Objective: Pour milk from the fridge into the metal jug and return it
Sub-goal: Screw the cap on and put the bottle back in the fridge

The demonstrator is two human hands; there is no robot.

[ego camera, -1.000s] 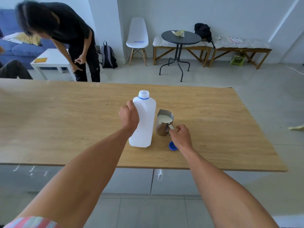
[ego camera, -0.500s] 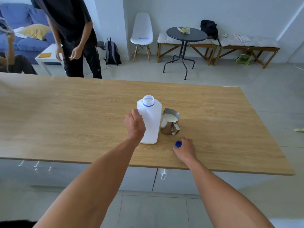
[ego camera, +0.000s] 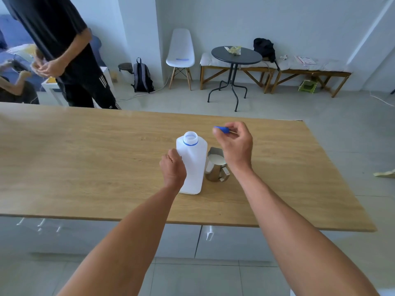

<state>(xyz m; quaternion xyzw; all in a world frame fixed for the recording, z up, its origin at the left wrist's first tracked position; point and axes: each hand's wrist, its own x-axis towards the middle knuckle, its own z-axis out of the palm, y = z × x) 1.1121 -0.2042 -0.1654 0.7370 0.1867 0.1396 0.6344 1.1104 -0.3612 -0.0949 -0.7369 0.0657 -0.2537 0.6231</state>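
A white plastic milk bottle (ego camera: pixel 193 165) with a blue neck ring stands upright and uncapped on the wooden table (ego camera: pixel 96 159). My left hand (ego camera: pixel 173 169) grips its left side. Touching its right side stands the small metal jug (ego camera: pixel 216 166), with milk inside and its handle turned toward me. My right hand (ego camera: pixel 234 144) is raised above the jug and pinches the blue bottle cap (ego camera: pixel 221 129) between thumb and fingers, to the right of the bottle's mouth.
A person in black (ego camera: pixel 64 50) stands just beyond the table's far left edge. Behind are a white chair (ego camera: pixel 180 54), a round dark table (ego camera: pixel 236 55), wooden benches (ego camera: pixel 307 71) and a backpack (ego camera: pixel 141 75). White cabinets sit under the table's near edge.
My right hand picked the blue cap up from the table near the jug and lifted it up beside the bottle's mouth. My left hand stayed on the bottle. The person behind straightened up.
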